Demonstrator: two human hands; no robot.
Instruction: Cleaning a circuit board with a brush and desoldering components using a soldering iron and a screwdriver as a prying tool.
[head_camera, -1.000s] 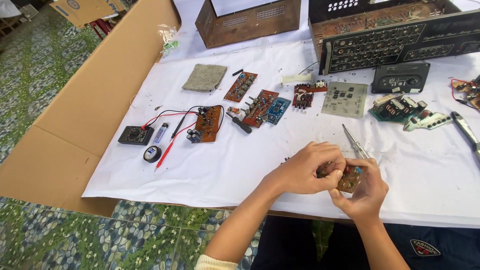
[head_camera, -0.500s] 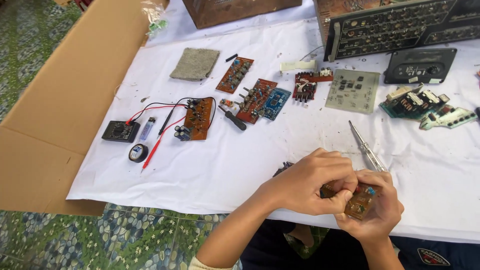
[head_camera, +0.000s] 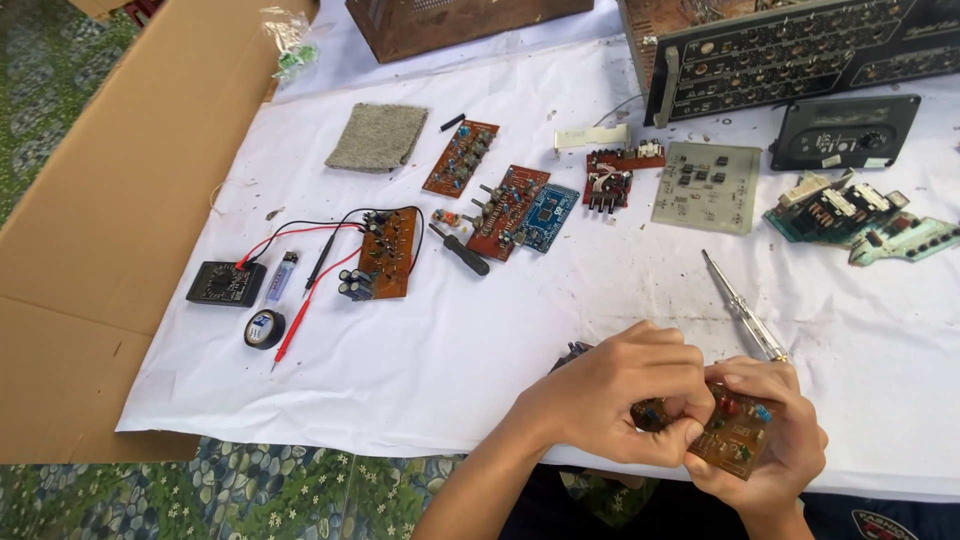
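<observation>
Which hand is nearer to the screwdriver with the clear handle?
Right. The right hand lies just below the screwdriver, near its handle; the left hand is farther left.

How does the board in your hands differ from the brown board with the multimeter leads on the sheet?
The held circuit board is tilted off the sheet, gripped by the left hand and right hand; the wired board lies flat and untouched. Red and black leads run to the wired board; none show on the held one. Both are brown and carry components.
</observation>
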